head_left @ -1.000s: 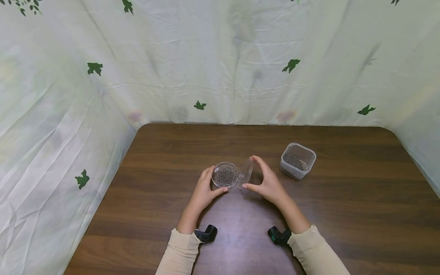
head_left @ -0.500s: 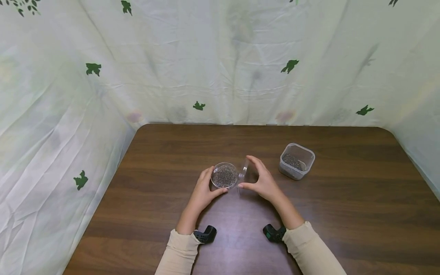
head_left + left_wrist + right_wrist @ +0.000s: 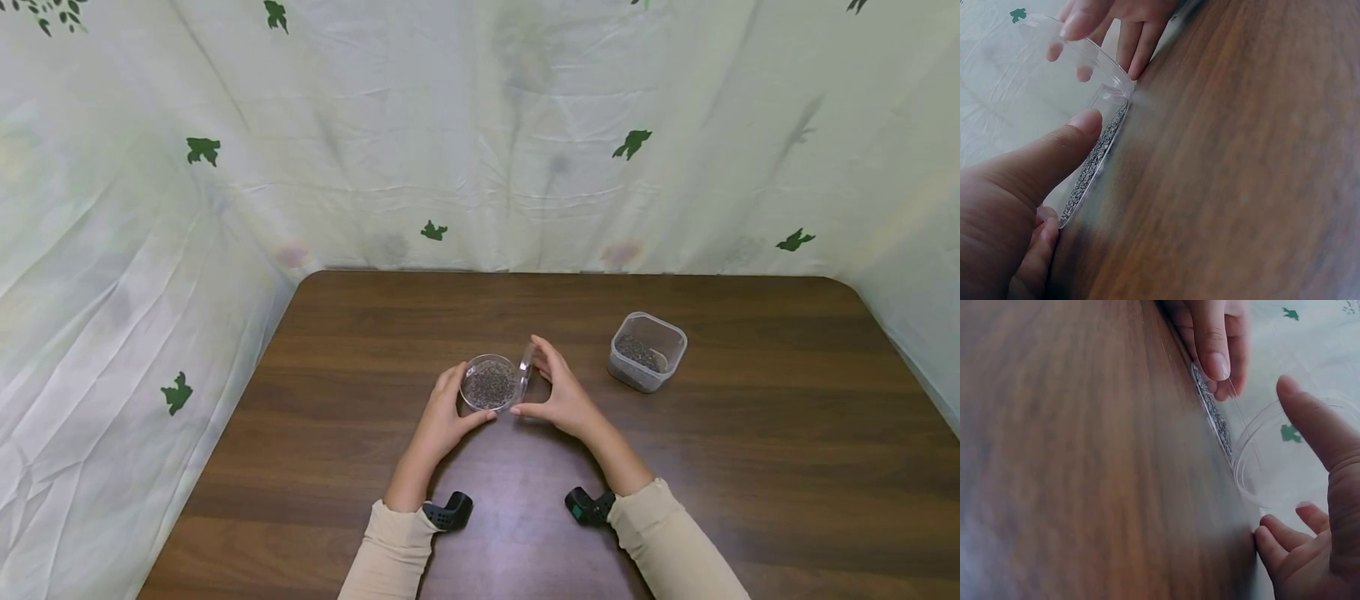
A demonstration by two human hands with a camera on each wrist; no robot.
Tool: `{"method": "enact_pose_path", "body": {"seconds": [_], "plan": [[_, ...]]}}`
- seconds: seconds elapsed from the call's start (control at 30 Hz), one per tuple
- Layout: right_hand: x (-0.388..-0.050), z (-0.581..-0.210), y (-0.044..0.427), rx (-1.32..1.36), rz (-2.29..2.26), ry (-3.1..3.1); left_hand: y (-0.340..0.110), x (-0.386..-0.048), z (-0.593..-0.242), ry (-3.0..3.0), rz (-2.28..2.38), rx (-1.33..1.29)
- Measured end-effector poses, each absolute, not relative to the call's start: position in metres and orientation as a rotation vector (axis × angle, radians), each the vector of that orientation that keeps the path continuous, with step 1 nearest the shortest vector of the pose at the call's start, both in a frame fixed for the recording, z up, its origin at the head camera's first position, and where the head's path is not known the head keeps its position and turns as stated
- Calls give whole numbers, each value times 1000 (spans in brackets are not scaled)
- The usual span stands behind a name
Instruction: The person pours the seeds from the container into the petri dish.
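Observation:
A shallow round clear dish [image 3: 490, 383] filled with dark grey granules rests on the table. My left hand [image 3: 444, 423] holds it from the left, thumb at its near edge and fingers round the far side. At the dish's right edge a clear round lid [image 3: 527, 363] stands on edge, nearly upright. My right hand [image 3: 564, 403] holds this lid between thumb and fingertips. From the left wrist, the granules [image 3: 1092, 167] show as a thin layer through the dish wall. In the right wrist view the lid [image 3: 1240, 470] meets the dish's edge.
An uncovered clear plastic tub [image 3: 648, 352] with similar dark granules stands at the right, beyond my right hand. The brown wooden table [image 3: 337, 350] ends at a pale curtain [image 3: 480, 167] with green leaf prints. Black devices [image 3: 450, 511] sit on both wrists.
My right hand has moved left with the lid, bringing it up against the dish's right side, and the lid has turned more upright. My left hand and the dish stay almost still.

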State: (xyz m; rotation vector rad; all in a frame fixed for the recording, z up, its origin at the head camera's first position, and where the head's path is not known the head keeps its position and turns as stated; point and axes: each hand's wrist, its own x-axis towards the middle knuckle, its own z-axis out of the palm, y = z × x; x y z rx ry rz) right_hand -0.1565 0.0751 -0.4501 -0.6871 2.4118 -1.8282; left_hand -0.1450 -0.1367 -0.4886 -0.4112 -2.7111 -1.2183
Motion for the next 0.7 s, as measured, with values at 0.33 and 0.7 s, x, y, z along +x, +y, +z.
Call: {"method": "enact_pose_path", "body": {"seconds": [0.33, 0.7], "plan": [[-156, -448, 72, -655, -1805, 2409, -137, -147, -490, -2743, -1207, -396], [-172, -483, 72, -622, -1798, 2454, -137, -147, -490, -2733, -1189, -419]]}}
